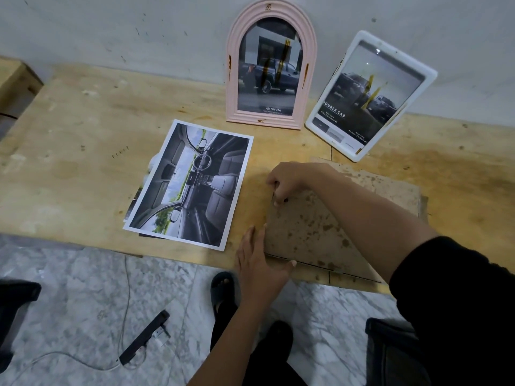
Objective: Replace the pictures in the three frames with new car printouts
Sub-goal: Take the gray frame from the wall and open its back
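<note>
Both hands work on a face-down frame on the plywood table (83, 107).

The right hand (287, 181) pinches a small tab on the frame's stained backing board (312, 229); the left hand (260, 256) lies flat, fingers released, along its near-left edge. Left of the fingers lie the car printouts (189, 185); beyond them stand the pink arched frame (271, 65) and the white frame (370, 96).

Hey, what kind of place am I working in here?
Probably a makeshift home workspace, not a proper shop: a low stained plywood board serves as the table against a scuffed plain wall, with marble-look floor tiles and a loose charging cable underfoot.
</note>
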Demonstrator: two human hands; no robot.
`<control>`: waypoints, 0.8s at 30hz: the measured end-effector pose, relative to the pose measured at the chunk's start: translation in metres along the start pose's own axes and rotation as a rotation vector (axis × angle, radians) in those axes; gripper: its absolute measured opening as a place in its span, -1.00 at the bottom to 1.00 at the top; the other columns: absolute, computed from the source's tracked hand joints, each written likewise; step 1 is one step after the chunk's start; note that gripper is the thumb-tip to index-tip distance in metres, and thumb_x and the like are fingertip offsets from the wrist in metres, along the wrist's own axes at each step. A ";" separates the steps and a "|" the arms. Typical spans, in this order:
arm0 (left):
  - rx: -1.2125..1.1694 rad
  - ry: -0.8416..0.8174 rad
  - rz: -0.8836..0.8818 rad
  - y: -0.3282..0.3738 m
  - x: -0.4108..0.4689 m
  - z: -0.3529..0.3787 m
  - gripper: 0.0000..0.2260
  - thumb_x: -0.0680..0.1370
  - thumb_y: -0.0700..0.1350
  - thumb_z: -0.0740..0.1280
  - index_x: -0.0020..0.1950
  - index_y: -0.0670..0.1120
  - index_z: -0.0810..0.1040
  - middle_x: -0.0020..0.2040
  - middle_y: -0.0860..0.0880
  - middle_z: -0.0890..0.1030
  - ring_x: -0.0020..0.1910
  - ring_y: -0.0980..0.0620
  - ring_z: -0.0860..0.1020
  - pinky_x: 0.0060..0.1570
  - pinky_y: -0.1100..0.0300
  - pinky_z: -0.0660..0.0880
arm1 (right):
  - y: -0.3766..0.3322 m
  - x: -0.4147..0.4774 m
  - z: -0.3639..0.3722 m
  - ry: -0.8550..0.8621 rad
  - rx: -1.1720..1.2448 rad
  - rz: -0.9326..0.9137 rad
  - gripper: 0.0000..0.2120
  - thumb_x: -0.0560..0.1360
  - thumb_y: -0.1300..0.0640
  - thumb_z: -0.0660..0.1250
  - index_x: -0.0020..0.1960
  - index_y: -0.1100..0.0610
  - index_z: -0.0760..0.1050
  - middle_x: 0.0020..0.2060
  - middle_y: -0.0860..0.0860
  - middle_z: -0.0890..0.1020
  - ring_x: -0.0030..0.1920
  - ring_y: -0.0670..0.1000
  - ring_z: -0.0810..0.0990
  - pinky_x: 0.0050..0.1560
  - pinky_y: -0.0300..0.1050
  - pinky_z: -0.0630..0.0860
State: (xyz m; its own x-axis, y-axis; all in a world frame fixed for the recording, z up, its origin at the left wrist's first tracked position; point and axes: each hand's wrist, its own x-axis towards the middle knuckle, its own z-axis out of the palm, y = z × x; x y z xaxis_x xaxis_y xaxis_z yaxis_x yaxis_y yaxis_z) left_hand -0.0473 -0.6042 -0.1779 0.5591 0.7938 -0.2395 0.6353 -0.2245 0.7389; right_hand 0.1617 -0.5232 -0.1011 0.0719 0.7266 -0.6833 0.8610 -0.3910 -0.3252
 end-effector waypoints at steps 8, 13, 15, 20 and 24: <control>-0.004 0.024 0.018 -0.003 0.000 0.001 -0.21 0.25 0.23 0.39 0.44 0.10 0.24 0.50 0.08 0.14 0.48 0.06 0.09 0.42 0.11 -0.01 | 0.008 -0.023 -0.044 0.160 0.036 0.005 -0.74 0.35 0.11 0.30 -0.42 0.03 0.26 -0.42 -0.05 0.35 -0.29 0.02 0.31 -0.22 -0.02 0.36; 0.007 -0.024 0.028 0.008 -0.002 -0.009 -0.19 0.33 0.15 0.48 0.48 0.13 0.16 0.51 0.04 0.12 0.48 0.00 0.09 0.41 0.05 0.05 | -0.027 -0.081 -0.087 0.427 -0.087 -0.068 -0.75 0.29 0.15 0.34 -0.38 0.06 0.25 -0.43 -0.02 0.33 -0.34 0.02 0.30 -0.31 -0.09 0.22; 0.016 -0.049 0.004 0.015 -0.001 -0.014 -0.19 0.32 0.14 0.49 0.47 0.08 0.18 0.50 0.00 0.16 0.46 -0.04 0.15 0.40 0.02 0.13 | -0.036 -0.116 -0.107 0.575 -0.065 -0.100 -0.76 0.33 0.14 0.32 -0.38 0.07 0.26 -0.41 -0.01 0.37 -0.30 0.05 0.38 -0.31 -0.08 0.25; 0.086 -0.072 -0.001 0.025 -0.001 -0.020 -0.09 0.10 0.31 0.35 0.37 -0.08 0.36 0.33 -0.12 0.40 0.29 -0.15 0.40 0.21 -0.03 0.38 | -0.001 -0.235 -0.119 1.118 0.286 -0.049 -0.81 0.43 0.16 0.31 -0.33 0.03 0.37 -0.31 0.00 0.50 -0.22 0.02 0.48 -0.20 -0.11 0.36; 0.113 -0.110 -0.015 0.023 0.003 -0.020 -0.03 0.09 0.34 0.32 0.42 -0.06 0.28 0.38 -0.11 0.34 0.34 -0.14 0.34 0.28 -0.07 0.35 | 0.096 -0.312 -0.034 1.459 0.779 0.268 -0.84 0.44 0.11 0.33 -0.31 0.07 0.44 -0.34 0.00 0.50 -0.28 -0.04 0.44 -0.28 -0.12 0.31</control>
State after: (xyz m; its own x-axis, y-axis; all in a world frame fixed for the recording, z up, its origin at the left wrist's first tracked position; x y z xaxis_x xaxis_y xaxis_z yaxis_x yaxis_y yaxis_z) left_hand -0.0418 -0.5961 -0.1494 0.6001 0.7320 -0.3225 0.6965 -0.2799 0.6607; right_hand 0.2391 -0.7684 0.1027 0.9263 0.3033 0.2238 0.3417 -0.4254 -0.8380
